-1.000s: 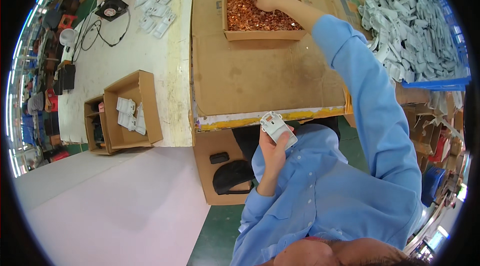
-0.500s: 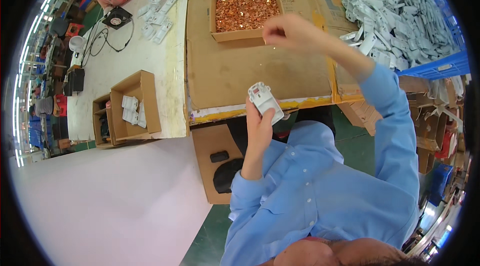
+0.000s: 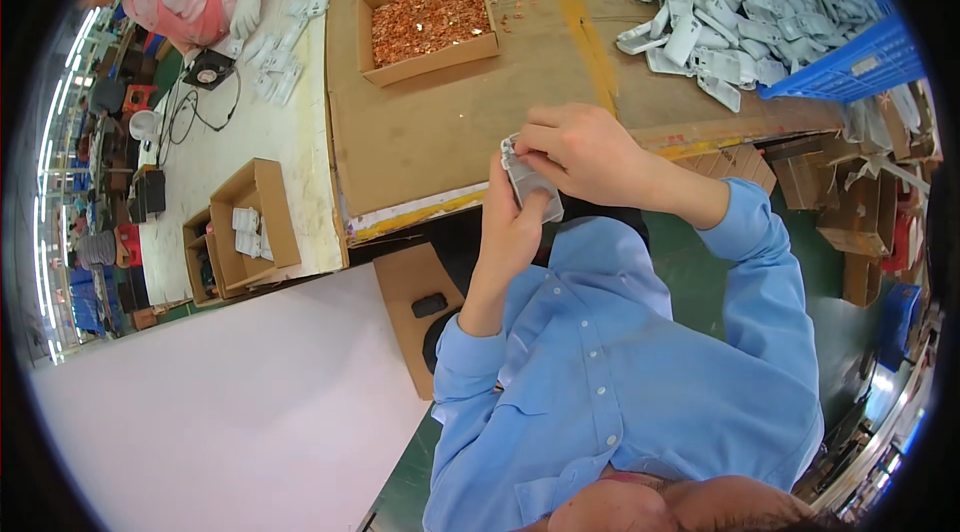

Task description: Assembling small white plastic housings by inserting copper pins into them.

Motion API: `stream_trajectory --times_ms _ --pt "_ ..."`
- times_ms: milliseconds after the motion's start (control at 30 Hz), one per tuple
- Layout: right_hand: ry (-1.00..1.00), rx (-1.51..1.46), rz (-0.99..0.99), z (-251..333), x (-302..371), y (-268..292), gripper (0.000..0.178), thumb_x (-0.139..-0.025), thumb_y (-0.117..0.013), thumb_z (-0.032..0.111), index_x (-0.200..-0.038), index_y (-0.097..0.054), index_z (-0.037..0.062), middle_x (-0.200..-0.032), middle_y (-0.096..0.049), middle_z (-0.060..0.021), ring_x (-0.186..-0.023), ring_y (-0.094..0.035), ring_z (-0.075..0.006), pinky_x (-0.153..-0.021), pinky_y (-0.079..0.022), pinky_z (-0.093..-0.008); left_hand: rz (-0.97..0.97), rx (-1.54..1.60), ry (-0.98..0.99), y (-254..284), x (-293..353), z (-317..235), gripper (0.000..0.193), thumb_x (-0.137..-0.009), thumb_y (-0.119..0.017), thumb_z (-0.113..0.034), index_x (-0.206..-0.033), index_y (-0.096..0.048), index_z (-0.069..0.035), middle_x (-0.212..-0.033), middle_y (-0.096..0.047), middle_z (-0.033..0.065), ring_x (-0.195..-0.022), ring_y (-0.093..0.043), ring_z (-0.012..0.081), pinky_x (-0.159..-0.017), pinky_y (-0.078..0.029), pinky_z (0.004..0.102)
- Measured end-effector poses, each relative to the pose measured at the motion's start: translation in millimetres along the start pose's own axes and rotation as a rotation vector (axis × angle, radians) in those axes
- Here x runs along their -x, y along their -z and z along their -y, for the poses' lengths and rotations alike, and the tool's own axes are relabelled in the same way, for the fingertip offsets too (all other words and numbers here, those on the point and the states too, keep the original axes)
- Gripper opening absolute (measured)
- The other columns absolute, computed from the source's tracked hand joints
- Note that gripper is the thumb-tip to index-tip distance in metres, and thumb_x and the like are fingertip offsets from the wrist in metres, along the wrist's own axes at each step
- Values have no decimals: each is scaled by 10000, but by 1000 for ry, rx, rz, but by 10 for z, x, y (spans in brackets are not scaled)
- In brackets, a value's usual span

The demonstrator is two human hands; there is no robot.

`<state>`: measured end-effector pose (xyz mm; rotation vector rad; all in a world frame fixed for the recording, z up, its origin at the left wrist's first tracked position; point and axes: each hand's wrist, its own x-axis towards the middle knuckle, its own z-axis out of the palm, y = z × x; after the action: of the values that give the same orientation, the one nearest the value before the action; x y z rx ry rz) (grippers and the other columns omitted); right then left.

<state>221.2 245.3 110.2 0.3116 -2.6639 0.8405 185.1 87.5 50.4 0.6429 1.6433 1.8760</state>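
My left hand (image 3: 505, 232) grips a white plastic housing (image 3: 532, 194) just past the table's near edge, with the thumb lying over its hollow side. At the housing's far end, my right hand (image 3: 583, 150) has its fingers pinched together against it. Whatever those fingertips may hold is hidden. Farther off on the cardboard-covered table (image 3: 410, 152) sits a shallow cardboard box (image 3: 432, 66), filled with small copper-coloured metal pieces (image 3: 425, 24).
White housings (image 3: 735, 17) lie heaped at the far right against a blue plastic crate (image 3: 835, 62). On the left table, a cardboard box (image 3: 280, 217) holds a few white parts. Beyond it are a cabled black fan (image 3: 208, 69) and a co-worker's gloved hand (image 3: 246, 14).
My right hand has come from the copper box's near corner down to the housing in my left hand. The whole view has shifted, moving the table things leftward in the picture.
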Motion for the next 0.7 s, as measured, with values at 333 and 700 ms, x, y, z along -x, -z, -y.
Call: stream_trajectory --times_ms 333,700 --pt "-91 -94 -27 -36 80 47 108 -789 -655 136 -834 -600 55 -812 -581 -87 -745 -595 -301 -640 -477 -413 -10 29 -5 -112 15 -68 438 -823 -496 10 -1254 -424 -23 -1077 -552 70 -968 -553 133 -824 -468 265" --pt "-234 -304 -37 -7 143 52 211 -788 -722 121 -901 -567 34 -807 -574 -81 -704 -578 -208 -623 -479 -322 -60 185 40 -102 84 -112 363 -904 -424 -170 -1225 -481 -9 -960 -601 64 -772 -568 110 -684 -484 252"
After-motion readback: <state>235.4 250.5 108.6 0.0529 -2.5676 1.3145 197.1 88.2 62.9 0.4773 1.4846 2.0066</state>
